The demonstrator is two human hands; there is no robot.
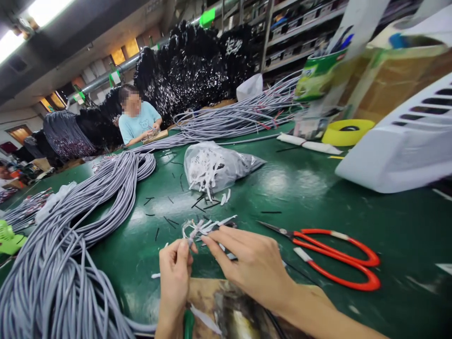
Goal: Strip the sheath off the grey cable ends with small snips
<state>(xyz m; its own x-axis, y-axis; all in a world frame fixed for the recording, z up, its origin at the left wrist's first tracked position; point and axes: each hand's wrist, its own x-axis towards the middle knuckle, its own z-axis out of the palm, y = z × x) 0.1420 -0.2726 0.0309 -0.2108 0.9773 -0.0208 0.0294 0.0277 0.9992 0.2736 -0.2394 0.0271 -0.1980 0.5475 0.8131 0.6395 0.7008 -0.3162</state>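
In the lower middle, my left hand [174,268] is closed, with thumb and index finger pinching a grey cable end [191,238]. Pale, frayed strands fan out above the pinch. Beside it my right hand [243,256] reaches in from the right, its fingers stretched out and apart. Its fingertips are at the loose white strips [212,227] just past the cable end; whether they touch them is hard to tell. To the right lie scissors [328,249] with red handles, blades pointing left. Behind the hands sits a clear plastic bag [222,165] of white strips.
A large bundle of grey cables [63,263] covers the left side, with more cables [240,115] at the back. Short black pieces [205,202] are scattered on the green table [282,188]. Yellow tape [348,133] lies at right. A co-worker [139,117] sits across.
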